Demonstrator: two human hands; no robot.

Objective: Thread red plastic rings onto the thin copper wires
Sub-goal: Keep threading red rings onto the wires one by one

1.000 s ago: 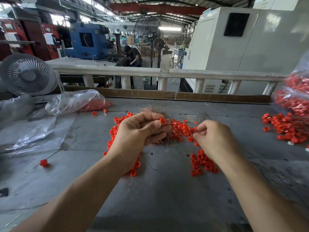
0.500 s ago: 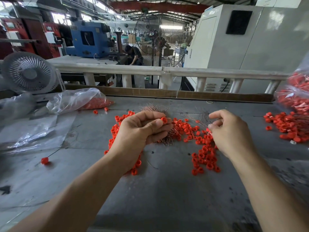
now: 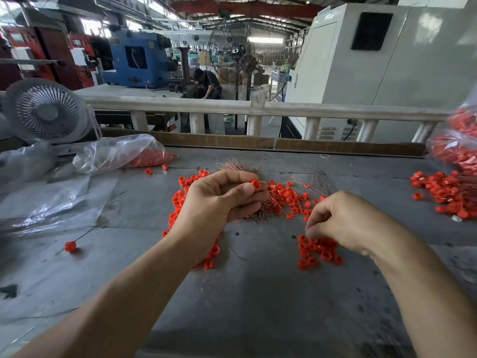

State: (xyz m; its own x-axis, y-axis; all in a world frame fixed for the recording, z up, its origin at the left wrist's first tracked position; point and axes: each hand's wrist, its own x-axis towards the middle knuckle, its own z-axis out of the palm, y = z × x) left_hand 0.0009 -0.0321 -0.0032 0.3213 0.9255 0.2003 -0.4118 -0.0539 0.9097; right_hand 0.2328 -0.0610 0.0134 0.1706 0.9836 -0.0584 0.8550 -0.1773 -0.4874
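— What has the left hand [image 3: 219, 202] got?
— Its grip pinches a red ring [image 3: 256, 184] at thumb and fingertip, over the copper wires [image 3: 254, 215].
— And the right hand [image 3: 343, 220]?
— Fingers curled at the near ring pile [image 3: 318, 250] on the surface [image 3: 258, 306]; I cannot tell whether it holds anything.

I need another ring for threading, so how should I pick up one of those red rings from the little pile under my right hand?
Pinch a ring at the near edge of the pile across its outer wall, thumb and forefinger of the right hand coming from above. The rings lie loose on the table, and edge ones have free sides.
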